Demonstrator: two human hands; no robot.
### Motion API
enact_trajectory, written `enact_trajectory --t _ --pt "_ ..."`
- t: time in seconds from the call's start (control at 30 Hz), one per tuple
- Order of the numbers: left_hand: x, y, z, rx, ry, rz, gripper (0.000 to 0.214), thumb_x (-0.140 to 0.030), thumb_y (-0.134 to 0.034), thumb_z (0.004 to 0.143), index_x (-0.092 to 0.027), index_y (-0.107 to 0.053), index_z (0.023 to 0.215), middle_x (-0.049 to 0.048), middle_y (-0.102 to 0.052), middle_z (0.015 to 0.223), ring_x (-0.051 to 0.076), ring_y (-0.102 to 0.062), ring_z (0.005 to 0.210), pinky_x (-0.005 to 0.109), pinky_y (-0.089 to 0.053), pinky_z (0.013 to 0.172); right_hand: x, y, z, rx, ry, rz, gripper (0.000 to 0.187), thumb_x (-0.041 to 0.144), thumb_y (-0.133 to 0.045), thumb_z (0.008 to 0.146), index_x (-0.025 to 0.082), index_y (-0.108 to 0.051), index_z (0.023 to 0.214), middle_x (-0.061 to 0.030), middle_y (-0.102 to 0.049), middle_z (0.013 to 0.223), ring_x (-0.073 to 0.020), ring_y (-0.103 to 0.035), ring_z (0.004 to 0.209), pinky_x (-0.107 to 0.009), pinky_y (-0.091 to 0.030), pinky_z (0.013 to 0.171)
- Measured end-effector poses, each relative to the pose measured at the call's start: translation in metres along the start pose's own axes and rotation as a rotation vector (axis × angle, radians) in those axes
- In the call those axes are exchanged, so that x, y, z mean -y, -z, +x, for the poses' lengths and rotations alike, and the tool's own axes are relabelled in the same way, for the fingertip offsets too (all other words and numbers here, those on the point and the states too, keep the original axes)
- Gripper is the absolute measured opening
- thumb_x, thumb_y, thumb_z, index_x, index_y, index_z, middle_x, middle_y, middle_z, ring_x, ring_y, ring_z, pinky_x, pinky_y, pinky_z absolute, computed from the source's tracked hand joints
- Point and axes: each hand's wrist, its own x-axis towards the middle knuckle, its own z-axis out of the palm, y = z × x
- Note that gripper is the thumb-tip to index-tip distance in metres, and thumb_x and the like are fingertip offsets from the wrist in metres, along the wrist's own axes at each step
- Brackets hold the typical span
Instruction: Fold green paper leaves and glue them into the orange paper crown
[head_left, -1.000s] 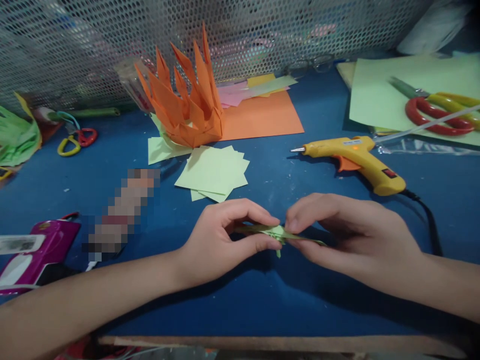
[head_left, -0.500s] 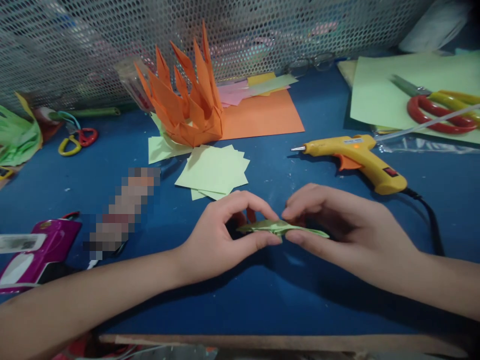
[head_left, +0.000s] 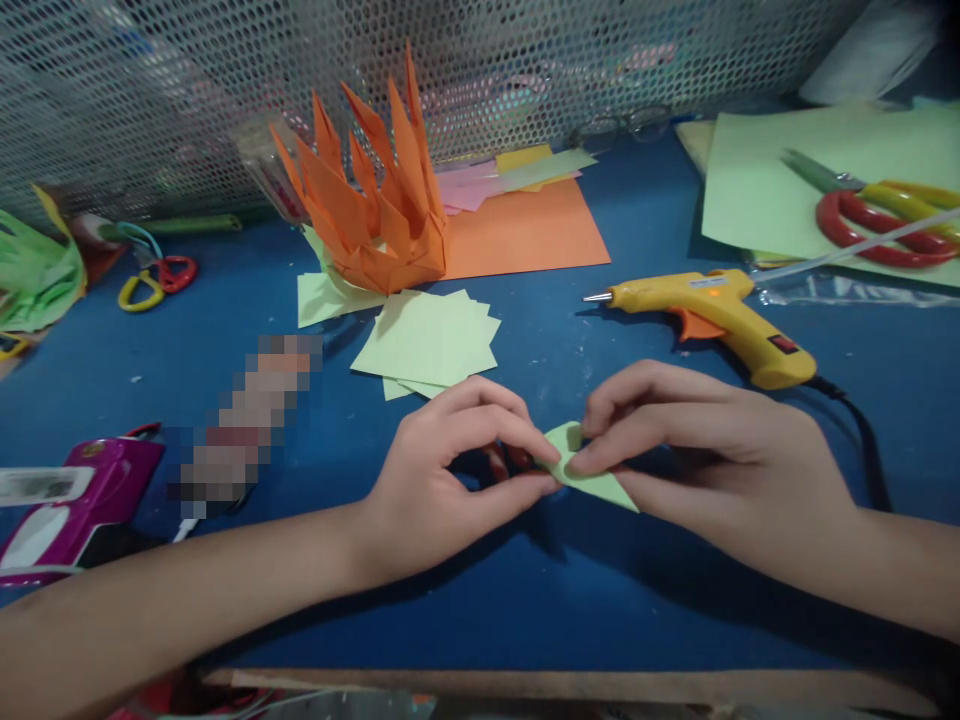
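Head view, items on and over the blue table [head_left: 420,625]:

Item, green piece [head_left: 604,488]: a small folded paper, tilting between your two hands, over the table's near part.

Item, left hand [head_left: 442,470]: your thumb and index finger are closing together at the tip, pinching the piece at its left edge; the other fingers are curling behind.

Item, right hand [head_left: 727,455]: your fingers are bending over the piece, one fingertip pressing on its face; the thumb's end is hiding behind the paper, so you cannot tell how firmly it is gripping.

Item, pale green squares [head_left: 424,340]: lying in a fanned stack beyond your left hand.

Item, orange crown [head_left: 367,240]: spiky folded paper, standing just behind the stack.

Item, orange sheet [head_left: 536,235]: lying flat to the right of the crown, pink and yellow scraps [head_left: 469,187] resting at its far edge.

Item, glue gun [head_left: 697,305]: yellow, lying beyond your right hand, its nozzle pointing left.

Item, large scissors [head_left: 881,200]: resting on green sheets [head_left: 757,190], far right.

Item, purple device [head_left: 112,485]: lying near your left forearm.
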Motion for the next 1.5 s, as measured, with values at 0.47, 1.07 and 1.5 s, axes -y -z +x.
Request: enact_trajectory --t 0.47,1.07,1.5 --pt "0.003 0.002 -0.004 0.033 -0.154 0.227 0.009 -0.007 -0.067 0.083 -0.015 -0.072 0.084 0.0051 -0.070 0.088 0.010 -0.069 0.081 0.017 -0.055 0.077 -0.012 0.000 -0.003 0.093 -0.050 -0.077 0.007 0.027 -0.070 0.081 0.031 -0.075 0.079 -0.0012 -0.062 0.084 -0.0138 -0.061 0.076 -0.028 -0.051 0.070" --pt "0.003 0.002 -0.008 0.096 -0.179 0.323 0.009 -0.010 -0.067 0.085 -0.016 -0.069 0.091 0.0047 -0.071 0.094 0.010 -0.068 0.085 0.016 -0.054 0.080 -0.012 -0.002 -0.006 0.055 0.001 -0.114 0.009 0.032 -0.069 0.084 0.027 -0.072 0.077 -0.0010 -0.059 0.074 -0.0140 -0.057 0.071 -0.028 -0.047 0.062" --pt "0.005 0.002 -0.008 0.107 -0.206 0.375 0.011 -0.009 -0.059 0.090 -0.017 -0.067 0.090 0.0041 -0.069 0.093 0.011 -0.067 0.083 0.017 -0.054 0.077 -0.013 -0.004 -0.008 0.121 -0.003 -0.160 0.010 0.033 -0.068 0.086 0.024 -0.066 0.081 -0.0025 -0.064 0.078 -0.0167 -0.058 0.076 -0.031 -0.049 0.066"
